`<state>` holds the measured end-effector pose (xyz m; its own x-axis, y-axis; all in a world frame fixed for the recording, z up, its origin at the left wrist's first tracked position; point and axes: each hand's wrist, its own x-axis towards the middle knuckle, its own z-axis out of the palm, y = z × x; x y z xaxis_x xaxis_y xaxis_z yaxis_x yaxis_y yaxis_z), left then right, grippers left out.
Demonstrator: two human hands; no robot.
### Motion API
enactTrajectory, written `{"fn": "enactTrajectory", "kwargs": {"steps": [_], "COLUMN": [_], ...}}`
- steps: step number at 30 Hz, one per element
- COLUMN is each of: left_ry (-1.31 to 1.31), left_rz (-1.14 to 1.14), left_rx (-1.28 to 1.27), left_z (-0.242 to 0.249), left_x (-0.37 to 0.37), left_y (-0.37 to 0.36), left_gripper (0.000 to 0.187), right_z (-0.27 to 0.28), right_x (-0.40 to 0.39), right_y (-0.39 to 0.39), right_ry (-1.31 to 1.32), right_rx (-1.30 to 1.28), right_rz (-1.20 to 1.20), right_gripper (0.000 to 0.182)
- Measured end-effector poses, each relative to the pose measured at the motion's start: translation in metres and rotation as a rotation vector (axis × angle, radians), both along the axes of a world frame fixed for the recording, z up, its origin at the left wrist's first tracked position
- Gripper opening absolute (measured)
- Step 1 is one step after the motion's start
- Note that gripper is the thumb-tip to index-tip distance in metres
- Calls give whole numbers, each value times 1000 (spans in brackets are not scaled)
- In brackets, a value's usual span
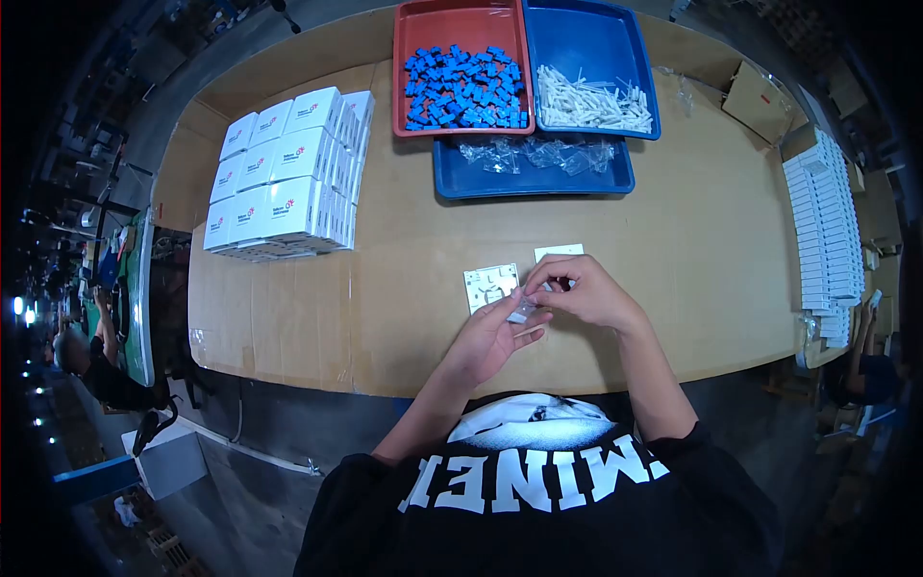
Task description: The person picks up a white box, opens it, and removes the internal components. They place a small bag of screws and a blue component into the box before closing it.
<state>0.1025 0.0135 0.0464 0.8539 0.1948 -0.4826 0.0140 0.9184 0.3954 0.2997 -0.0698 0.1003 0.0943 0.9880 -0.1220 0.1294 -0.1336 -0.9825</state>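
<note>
My left hand [492,338] is closed around the lower part of a small clear plastic bag [522,311] above the table. Fingertips of my right hand [591,293] pinch the upper edge of the same bag. Something pale shows in or behind the plastic, too small to name. Just beyond my left hand lies a square white plate [488,281] with cut-outs and markings. A second white plate [559,250] lies behind my right hand, which partly covers it.
A red tray [397,96] holds many blue parts. Beside it, one blue tray [646,77] contains thin white pieces; another blue tray [538,187] carries clear bags. White boxes [279,183] are stacked left, more white boxes [825,231] right. People work at both sides.
</note>
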Motion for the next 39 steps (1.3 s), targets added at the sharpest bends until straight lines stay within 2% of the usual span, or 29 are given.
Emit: {"fn": "enactTrajectory", "kwargs": {"steps": [1, 3, 7, 9, 13, 15, 17, 22, 24, 26, 27, 28, 29, 32, 34, 39], "left_ry": [2, 4, 0, 21, 25, 32, 53, 37, 54, 143, 144, 192, 240, 207, 149, 55], "left_rz": [6, 13, 11, 12, -19, -18, -41, -8, -16, 42, 42, 150, 258, 348, 371, 464], "left_rx": [0, -3, 69, 93, 200, 275, 586, 707, 772, 838, 838, 861, 882, 805, 797, 698], "left_z": [0, -1, 6, 7, 8, 8, 3, -11, -14, -11, -6, 0, 7, 21, 12, 15], "left_x": [0, 0, 3, 3, 2, 3, 2, 1, 1, 3, 5, 7, 8, 11, 11, 13], "left_y": [0, 1, 2, 1, 0, 0, -2, -2, -3, -4, -7, -10, -12, -8, -6, -9], "left_gripper": [37, 37, 41, 42, 44, 44, 42, 40, 41, 32, 32, 26, 21, 15, 15, 13], "right_z": [-5, -10, 1, 5, -1, -2, 3, -1, -10, -18, -21, -21, -19, -12, -17, -21], "right_x": [1, 1, 5, 8, 17, 18, 17, 3, -9, -23, -28, -28, -29, -32, -32, -34], "right_y": [0, 1, 1, 0, 1, 2, 1, -3, -6, -3, -2, -3, -4, -6, -6, -7], "right_ry": [0, -155, -208, -157, -180, -113, -91, -3, 281, 344, 406, 386, 387, 354, 408, 540], "right_rx": [-3, 163, 101, -11, 31, 59, 33, -86, -80, 10, 98, 118, 119, 107, 96, 48], "right_rz": [-1, 27, 84, 207, 236, 116, 88, -57, -228, -313, -397, -393, -395, -370, -369, -428], "right_gripper": [13, 12, 8, 8, 9, 11, 10, 9, 14, 20, 26, 34, 34, 33, 38, 26]}}
